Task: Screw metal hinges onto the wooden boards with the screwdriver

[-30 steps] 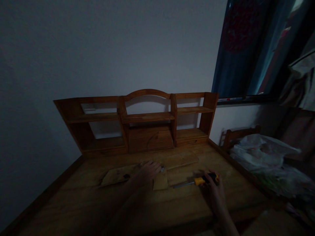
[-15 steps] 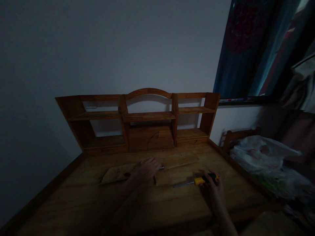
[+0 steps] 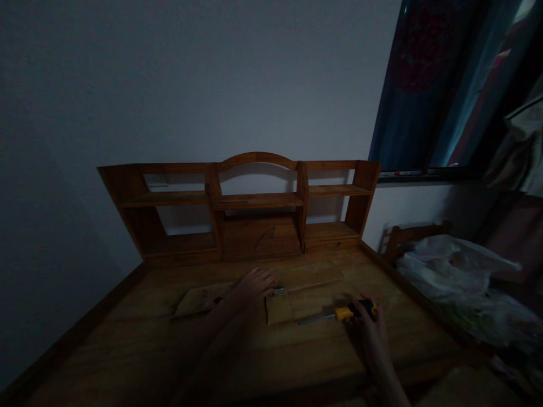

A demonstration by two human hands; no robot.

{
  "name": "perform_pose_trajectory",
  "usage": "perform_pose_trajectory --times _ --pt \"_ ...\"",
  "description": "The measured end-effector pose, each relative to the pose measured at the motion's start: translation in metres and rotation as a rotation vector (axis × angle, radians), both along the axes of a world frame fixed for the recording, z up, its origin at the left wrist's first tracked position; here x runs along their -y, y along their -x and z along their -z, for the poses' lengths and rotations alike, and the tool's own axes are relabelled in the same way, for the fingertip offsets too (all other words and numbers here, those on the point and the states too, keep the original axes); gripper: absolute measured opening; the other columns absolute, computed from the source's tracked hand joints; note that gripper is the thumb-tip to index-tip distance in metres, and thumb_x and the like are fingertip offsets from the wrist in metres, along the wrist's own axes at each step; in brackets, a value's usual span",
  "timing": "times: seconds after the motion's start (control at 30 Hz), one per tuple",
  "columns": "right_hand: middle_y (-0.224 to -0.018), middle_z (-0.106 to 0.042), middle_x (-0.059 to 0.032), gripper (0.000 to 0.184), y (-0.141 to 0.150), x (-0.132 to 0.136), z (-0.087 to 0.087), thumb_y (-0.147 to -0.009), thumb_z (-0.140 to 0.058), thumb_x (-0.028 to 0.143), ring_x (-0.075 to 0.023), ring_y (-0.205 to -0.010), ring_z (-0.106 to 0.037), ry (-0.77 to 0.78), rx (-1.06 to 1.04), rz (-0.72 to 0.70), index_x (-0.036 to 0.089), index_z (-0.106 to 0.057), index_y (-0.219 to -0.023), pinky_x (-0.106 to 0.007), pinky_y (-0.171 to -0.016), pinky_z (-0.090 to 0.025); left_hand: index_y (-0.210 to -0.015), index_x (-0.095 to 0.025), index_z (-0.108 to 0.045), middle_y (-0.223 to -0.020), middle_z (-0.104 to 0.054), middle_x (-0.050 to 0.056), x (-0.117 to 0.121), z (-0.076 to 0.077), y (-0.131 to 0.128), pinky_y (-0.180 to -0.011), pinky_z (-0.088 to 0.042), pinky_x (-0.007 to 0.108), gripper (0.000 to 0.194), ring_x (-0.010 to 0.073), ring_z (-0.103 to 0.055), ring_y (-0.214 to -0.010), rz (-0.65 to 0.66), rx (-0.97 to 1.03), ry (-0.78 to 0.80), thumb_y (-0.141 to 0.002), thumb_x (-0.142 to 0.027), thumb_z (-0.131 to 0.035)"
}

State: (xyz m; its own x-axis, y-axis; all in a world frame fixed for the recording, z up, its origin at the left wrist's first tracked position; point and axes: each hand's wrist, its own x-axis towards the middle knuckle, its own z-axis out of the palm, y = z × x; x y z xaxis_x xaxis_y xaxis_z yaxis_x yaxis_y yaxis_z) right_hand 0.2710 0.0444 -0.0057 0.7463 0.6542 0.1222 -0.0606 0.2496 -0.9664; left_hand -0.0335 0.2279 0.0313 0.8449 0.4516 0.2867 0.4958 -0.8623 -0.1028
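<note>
The room is dim. My left hand [image 3: 253, 284] rests on a flat wooden board [image 3: 199, 300] on the desk [image 3: 139, 350], with its fingertips curled at a small metal piece [image 3: 279, 290]. A smaller square wooden piece [image 3: 278, 308] lies just right of that hand. My right hand [image 3: 368, 325] lies on the desk with its fingers wrapped on the yellow and black handle of a screwdriver [image 3: 337, 314]. The tool's metal shaft points left towards the square piece.
A wooden shelf unit [image 3: 254, 206] with an arched top stands at the back of the desk against the wall. A long thin wooden strip [image 3: 316, 278] lies behind the screwdriver. To the right stand a wooden chair back [image 3: 413, 233], plastic bags [image 3: 449, 265] and a dark curtain [image 3: 424, 85].
My left hand has drawn slightly back and up off the square wooden piece, now uncovering it. My right hand stays on the screwdriver handle. The view has shifted a little.
</note>
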Motion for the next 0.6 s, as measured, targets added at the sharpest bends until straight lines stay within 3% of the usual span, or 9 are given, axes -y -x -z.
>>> perform_pose_trajectory --times 0.23,0.43,0.6 --pt "-0.116 -0.058 -0.0051 0.053 -0.002 0.004 0.000 -0.043 -0.089 0.032 -0.0280 -0.105 -0.059 -0.021 -0.080 -0.017 0.024 -0.065 -0.089 -0.034 -0.074 -0.056 -0.117 -0.027 -0.065 -0.116 -0.065 0.002 0.012 -0.008 0.010 -0.093 -0.041 0.030 0.024 0.0176 -0.058 -0.108 0.064 0.005 0.161 -0.099 -0.024 -0.050" --pt "-0.102 -0.061 0.0003 0.061 0.001 -0.005 0.002 -0.054 -0.087 0.043 -0.0196 -0.084 -0.063 0.001 -0.220 -0.021 0.029 -0.060 -0.106 -0.027 -0.061 -0.056 -0.108 -0.022 -0.066 -0.109 -0.065 0.005 0.005 -0.003 0.003 -0.092 -0.042 0.031 0.017 0.0199 -0.058 -0.104 0.082 -0.107 0.066 -0.096 -0.020 -0.053" --pt "-0.108 -0.060 0.0010 0.064 0.000 -0.004 0.004 -0.057 -0.087 0.041 -0.0181 -0.088 -0.063 -0.019 -0.278 -0.079 0.031 -0.058 -0.113 -0.024 -0.063 -0.056 -0.102 -0.020 -0.064 -0.106 -0.065 0.004 0.003 -0.002 -0.006 -0.095 -0.040 0.034 0.014 0.0203 -0.058 -0.102 0.075 -0.091 0.039 -0.098 -0.027 -0.052"
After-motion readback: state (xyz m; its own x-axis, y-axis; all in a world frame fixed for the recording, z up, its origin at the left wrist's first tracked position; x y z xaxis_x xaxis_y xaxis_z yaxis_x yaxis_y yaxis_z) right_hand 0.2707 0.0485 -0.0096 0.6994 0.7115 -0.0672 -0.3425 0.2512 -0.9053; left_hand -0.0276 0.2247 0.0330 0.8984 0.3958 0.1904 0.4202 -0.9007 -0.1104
